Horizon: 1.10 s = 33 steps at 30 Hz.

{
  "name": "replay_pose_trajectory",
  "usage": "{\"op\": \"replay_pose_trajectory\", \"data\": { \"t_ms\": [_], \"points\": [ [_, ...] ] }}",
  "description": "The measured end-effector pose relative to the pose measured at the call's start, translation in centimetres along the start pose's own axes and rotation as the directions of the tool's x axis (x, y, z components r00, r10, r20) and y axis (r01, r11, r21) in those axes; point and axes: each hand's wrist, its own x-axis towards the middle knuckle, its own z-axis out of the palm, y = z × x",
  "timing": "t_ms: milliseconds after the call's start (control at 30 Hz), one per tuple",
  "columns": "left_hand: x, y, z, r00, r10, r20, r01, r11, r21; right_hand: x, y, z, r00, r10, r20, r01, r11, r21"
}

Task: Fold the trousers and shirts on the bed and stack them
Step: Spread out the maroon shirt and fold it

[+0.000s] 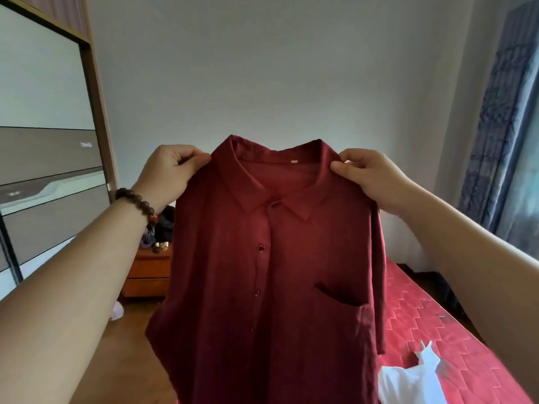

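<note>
A dark red button-up shirt (pixel 274 275) with a collar and a chest pocket hangs in the air in front of me, its buttoned front facing me. My left hand (pixel 170 173) pinches its left shoulder beside the collar. At the other shoulder, my right hand (pixel 370 177) pinches the cloth the same way. The shirt's lower part drops out of the frame. A white garment (pixel 414 380) lies crumpled on the red bed (pixel 423 322) at the lower right, partly behind the shirt.
A wardrobe with sliding panels (pixel 43 170) fills the left side. An orange bedside cabinet (pixel 148 275) with small items on top stands behind the shirt on a wooden floor (pixel 125 360). Blue curtains (pixel 501 126) hang at the right.
</note>
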Motion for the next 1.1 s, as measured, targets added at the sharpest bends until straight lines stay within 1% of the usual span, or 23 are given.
{"op": "replay_pose_trajectory", "data": {
  "t_ms": [67,133,167,233,267,300,333,367,400,467,500,533,567,600,667,733,767,800,867,967,1000,1033,1100],
  "points": [
    [0.0,0.3,-1.0,0.989,-0.102,0.107,0.122,0.973,-0.194,0.5,-0.1,0.9,0.999,0.044,0.024,-0.046,0.994,0.096],
    [-0.1,0.0,-2.1,0.949,-0.202,0.241,0.287,0.871,-0.399,1.0,-0.1,1.7,0.995,0.074,0.067,-0.085,0.979,0.184],
    [-0.2,-0.3,-2.7,0.923,-0.232,0.306,0.354,0.823,-0.444,1.3,-0.1,2.0,0.993,0.074,0.087,-0.092,0.969,0.229],
    [-0.7,-0.8,-3.8,0.859,-0.283,0.427,0.462,0.788,-0.406,1.9,0.0,2.8,0.988,0.074,0.138,-0.111,0.95,0.29],
    [-1.1,-1.0,-4.1,0.824,-0.31,0.474,0.502,0.787,-0.359,2.2,0.1,3.3,0.983,0.082,0.161,-0.125,0.951,0.281],
    [-1.5,-1.1,-4.3,0.797,-0.349,0.493,0.537,0.783,-0.314,2.4,0.2,3.9,0.979,0.094,0.179,-0.138,0.958,0.251],
    [-1.8,-1.2,-4.4,0.781,-0.403,0.478,0.569,0.774,-0.278,2.6,0.4,4.5,0.976,0.107,0.188,-0.147,0.966,0.214],
    [-2.0,-1.2,-4.4,0.781,-0.461,0.422,0.587,0.774,-0.24,2.9,0.6,5.1,0.976,0.118,0.182,-0.149,0.975,0.167],
    [-2.2,-1.0,-4.2,0.794,-0.516,0.323,0.587,0.787,-0.187,3.1,0.7,5.9,0.98,0.124,0.153,-0.139,0.986,0.088],
    [-2.2,-0.6,-3.5,0.827,-0.562,0.016,0.562,0.827,0.004,3.7,0.6,7.5,0.995,0.092,0.045,-0.084,0.986,-0.144],
    [-2.0,-0.4,-2.8,0.837,-0.529,-0.139,0.543,0.834,0.097,4.0,0.4,8.5,0.998,0.062,-0.021,-0.065,0.968,-0.241],
    [-1.9,0.0,-2.0,0.843,-0.475,-0.253,0.519,0.842,0.146,4.2,-0.2,9.7,0.997,0.033,-0.073,-0.053,0.955,-0.29],
    [-1.8,0.6,-1.1,0.848,-0.428,-0.312,0.488,0.86,0.149,4.3,-0.9,10.9,0.995,0.005,-0.104,-0.036,0.954,-0.299],
    [-1.7,1.3,-0.3,0.86,-0.388,-0.331,0.444,0.888,0.114,4.4,-1.8,12.1,0.993,-0.02,-0.113,-0.014,0.957,-0.289],
    [-1.2,2.8,0.9,0.9,-0.314,-0.303,0.342,0.939,0.043,4.6,-3.9,14.2,0.996,-0.018,-0.084,0.0,0.978,-0.207],
    [-0.9,4.3,1.6,0.942,-0.245,-0.229,0.26,0.965,0.035,4.4,-5.9,15.5,0.997,0.067,-0.028,-0.067,0.998,-0.007],
    [-0.7,4.8,1.9,0.959,-0.226,-0.173,0.234,0.972,0.032,4.3,-6.8,15.8,0.993,0.114,0.017,-0.115,0.987,0.112],
    [-0.6,5.1,1.9,0.968,-0.225,-0.111,0.228,0.974,0.017,4.1,-7.6,15.8,0.988,0.143,0.065,-0.153,0.967,0.204],
    [-0.8,5.5,1.7,0.967,-0.253,0.015,0.254,0.966,-0.055,3.7,-8.5,15.5,0.977,0.163,0.139,-0.198,0.935,0.294],
    [-0.7,4.7,0.5,0.946,-0.261,0.192,0.292,0.944,-0.152,3.4,-9.0,14.2,0.948,0.129,0.292,-0.249,0.871,0.423],
    [-0.7,4.2,0.0,0.941,-0.247,0.231,0.294,0.935,-0.197,3.4,-9.1,13.6,0.938,0.107,0.33,-0.249,0.871,0.424],
    [-0.6,3.8,-0.4,0.941,-0.231,0.249,0.291,0.926,-0.241,3.5,-9.1,13.0,0.938,0.083,0.337,-0.215,0.901,0.377],
    [-0.4,3.3,-1.0,0.947,-0.212,0.239,0.279,0.913,-0.297,4.0,-9.0,11.7,0.967,0.01,0.254,-0.069,0.972,0.223]
  ]
}}
